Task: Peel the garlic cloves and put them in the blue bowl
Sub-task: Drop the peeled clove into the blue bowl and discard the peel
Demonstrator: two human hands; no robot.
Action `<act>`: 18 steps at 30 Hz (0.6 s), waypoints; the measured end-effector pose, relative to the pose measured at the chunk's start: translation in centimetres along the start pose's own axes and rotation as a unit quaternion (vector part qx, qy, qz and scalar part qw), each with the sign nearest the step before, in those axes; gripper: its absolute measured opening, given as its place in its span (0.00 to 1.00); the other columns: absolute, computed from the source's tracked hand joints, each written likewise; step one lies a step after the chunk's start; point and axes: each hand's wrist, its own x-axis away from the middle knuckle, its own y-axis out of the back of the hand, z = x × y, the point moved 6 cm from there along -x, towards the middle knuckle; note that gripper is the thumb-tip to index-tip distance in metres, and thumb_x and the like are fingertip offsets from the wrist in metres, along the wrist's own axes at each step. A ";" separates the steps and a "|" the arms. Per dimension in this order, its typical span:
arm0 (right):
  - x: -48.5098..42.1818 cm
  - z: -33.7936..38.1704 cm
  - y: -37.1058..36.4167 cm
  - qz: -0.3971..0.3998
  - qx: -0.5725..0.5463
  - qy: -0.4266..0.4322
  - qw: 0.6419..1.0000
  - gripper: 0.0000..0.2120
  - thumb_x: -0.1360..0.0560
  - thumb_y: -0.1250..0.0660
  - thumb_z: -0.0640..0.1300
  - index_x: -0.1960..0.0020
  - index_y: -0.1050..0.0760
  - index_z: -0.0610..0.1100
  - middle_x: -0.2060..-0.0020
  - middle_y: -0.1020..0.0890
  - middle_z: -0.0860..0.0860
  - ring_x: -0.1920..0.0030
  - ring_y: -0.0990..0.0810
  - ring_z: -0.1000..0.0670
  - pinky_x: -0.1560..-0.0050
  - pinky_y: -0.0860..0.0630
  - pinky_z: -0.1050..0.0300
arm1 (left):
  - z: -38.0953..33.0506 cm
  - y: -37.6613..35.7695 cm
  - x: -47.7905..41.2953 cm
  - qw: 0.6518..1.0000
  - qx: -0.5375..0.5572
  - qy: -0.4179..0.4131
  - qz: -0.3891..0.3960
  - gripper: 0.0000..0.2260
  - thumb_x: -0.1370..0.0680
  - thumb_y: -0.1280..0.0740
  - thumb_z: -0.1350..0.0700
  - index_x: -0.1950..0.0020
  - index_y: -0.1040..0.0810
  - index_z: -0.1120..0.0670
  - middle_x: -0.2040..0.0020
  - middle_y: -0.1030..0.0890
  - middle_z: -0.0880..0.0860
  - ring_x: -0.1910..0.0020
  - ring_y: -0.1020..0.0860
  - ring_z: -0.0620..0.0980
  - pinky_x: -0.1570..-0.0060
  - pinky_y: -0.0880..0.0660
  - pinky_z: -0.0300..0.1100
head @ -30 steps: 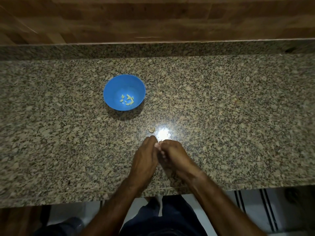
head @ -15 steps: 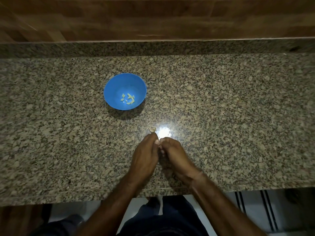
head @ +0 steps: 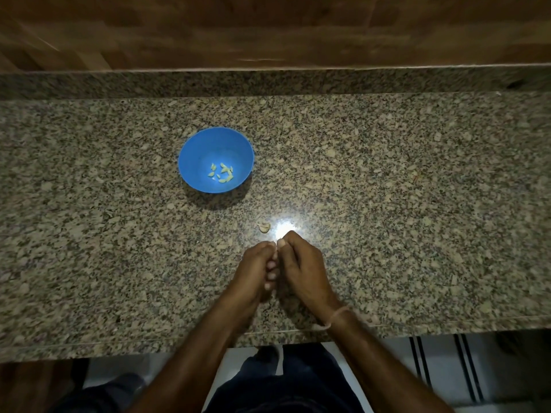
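A speckled granite countertop (head: pixel 417 174), tan and black, fills most of the view, with a brown wooden wall (head: pixel 268 31) running along its far edge at 12 o'clock. From 6 o'clock two bare forearms reach in over the near edge and meet just below the middle of the counter. The left hand (head: pixel 255 271) and the right hand (head: pixel 302 263) are pressed side by side, knuckles up, all fingers curled in tight, with thumbs and forefingers pinched together at the point where the hands touch. Whether anything is held in that pinch cannot be told, since the fingers cover it. At about 11 o'clock from the hands, well apart from them, a round blue bowl (head: pixel 193 156) sits upright on the counter and casts a dark shadow toward the viewer. At its bottom lies a small cluster of peeled garlic cloves (head: pixel 222 173), pale yellow-green, smooth and slim. A bright glare (head: pixel 284 228) shines on the stone just beyond the fingertips at 12 o'clock. Just left of it, near the hands but not touching them, lies one loose garlic clove (head: pixel 264 227), beige and papery. A thin thread bracelet (head: pixel 337 315) circles the right wrist.
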 end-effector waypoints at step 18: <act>-0.2 0.0 -0.1 0.076 -0.062 0.012 0.995 0.17 0.15 0.36 0.51 0.53 0.25 0.37 0.60 0.22 0.35 0.58 0.24 0.46 0.54 0.27 0.47 | 0.7 0.5 -0.3 0.988 0.090 0.120 -0.027 0.19 0.16 0.36 0.50 0.68 0.23 0.50 0.71 0.27 0.49 0.72 0.33 0.46 0.70 0.42 0.39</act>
